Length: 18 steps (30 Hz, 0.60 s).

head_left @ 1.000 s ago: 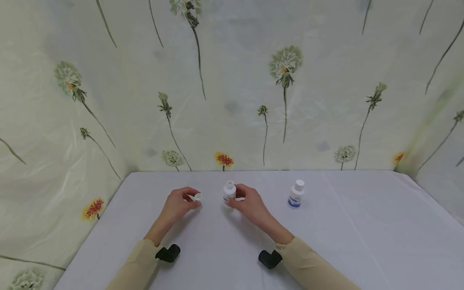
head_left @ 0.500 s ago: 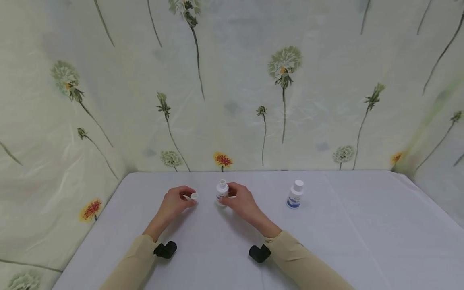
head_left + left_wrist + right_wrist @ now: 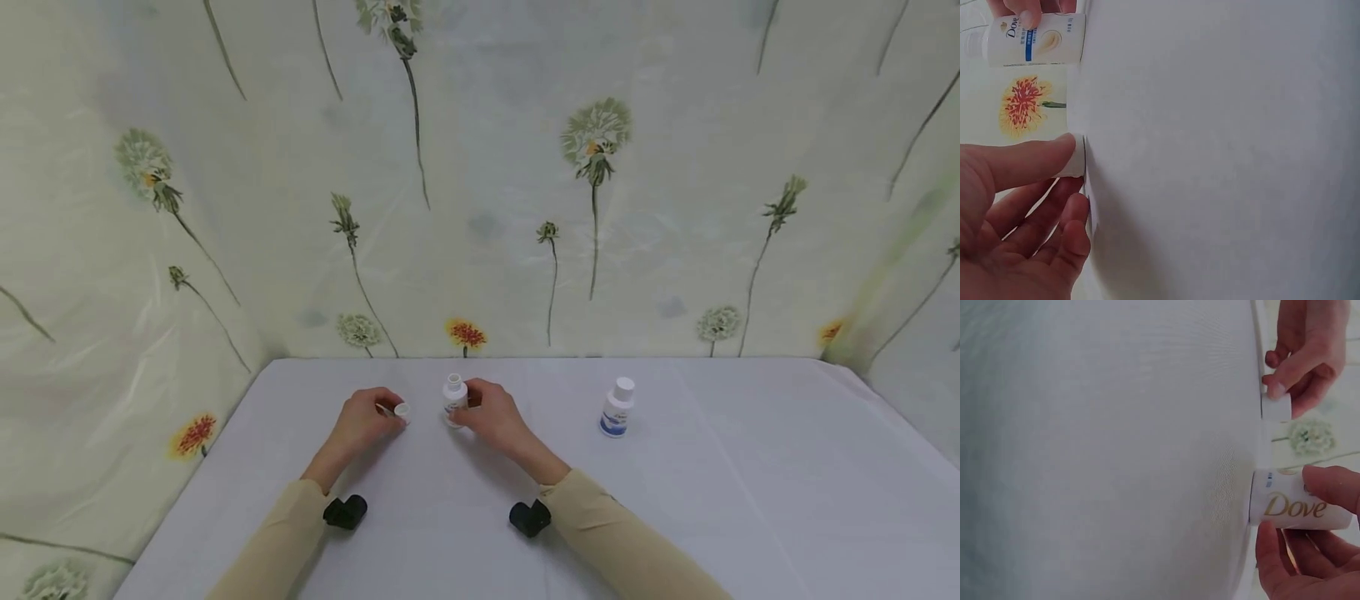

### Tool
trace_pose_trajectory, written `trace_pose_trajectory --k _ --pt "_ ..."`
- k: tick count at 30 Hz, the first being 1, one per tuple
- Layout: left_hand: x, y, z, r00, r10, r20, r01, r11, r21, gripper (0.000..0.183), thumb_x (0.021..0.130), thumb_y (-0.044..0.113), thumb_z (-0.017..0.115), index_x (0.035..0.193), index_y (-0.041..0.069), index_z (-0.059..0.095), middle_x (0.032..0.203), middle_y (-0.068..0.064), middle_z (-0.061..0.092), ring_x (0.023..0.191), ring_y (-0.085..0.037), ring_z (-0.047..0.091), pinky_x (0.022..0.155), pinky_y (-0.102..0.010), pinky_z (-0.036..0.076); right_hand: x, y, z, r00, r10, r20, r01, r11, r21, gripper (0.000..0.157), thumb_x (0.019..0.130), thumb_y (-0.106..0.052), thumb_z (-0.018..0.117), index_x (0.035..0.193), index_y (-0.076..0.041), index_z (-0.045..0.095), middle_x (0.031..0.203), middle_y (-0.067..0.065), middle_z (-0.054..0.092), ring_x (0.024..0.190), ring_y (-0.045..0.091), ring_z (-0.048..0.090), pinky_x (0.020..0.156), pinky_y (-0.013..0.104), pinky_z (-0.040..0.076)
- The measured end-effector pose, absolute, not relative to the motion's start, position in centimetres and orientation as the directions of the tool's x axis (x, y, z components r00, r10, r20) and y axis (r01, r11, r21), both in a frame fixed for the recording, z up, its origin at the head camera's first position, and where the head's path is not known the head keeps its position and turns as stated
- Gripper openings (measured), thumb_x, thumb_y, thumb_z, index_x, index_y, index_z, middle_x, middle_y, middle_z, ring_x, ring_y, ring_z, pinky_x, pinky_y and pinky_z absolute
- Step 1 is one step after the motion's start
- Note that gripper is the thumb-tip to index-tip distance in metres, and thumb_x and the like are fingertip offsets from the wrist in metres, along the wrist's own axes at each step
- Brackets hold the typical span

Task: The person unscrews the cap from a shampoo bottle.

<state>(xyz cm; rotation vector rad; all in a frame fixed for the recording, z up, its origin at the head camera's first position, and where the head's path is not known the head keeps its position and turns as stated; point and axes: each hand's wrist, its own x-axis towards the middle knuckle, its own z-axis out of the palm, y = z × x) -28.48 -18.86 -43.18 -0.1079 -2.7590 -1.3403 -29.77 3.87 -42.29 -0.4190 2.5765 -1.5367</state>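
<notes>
R hand (image 3: pixel 491 414) is curled round the open bottle (image 3: pixel 453 397), held upright on the far half of the white cloth (image 3: pixel 675 508); w/ L hand (image 3: pixel 363 418) the loose cap (image 3: pixel 402 411) is pinched, low at the cloth, just left of it. If the bottle were knocked or squeezed off-balance, anything inside (can't be seen) could be spilled, no lid being on. Cap could be dropped & rolled if the pinch slipped. Capped bottle (image 3: pixel 617 412), well apart to the right, is prob. at little risk.
</notes>
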Motion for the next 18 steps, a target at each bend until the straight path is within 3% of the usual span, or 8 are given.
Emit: trace_pose_trajectory --k 18 --pt "-28.45 -19.33 -43.42 -0.994 0.059 0.097 0.112 0.622 0.775 0.029 0.079 0.002 0.076 0.107 0.003 0.07 0.091 -0.004 0.067 0.079 -0.019 0.059 0.07 -0.033 0.048 -29.58 3.55 -42.13 -0.953 -0.301 0.024 -0.175 0.485 -0.857 0.046 0.087 -0.015 0.074 0.128 -0.002 0.057 0.119 0.009 0.063 0.104 0.024 0.059 0.085 0.04 0.051"
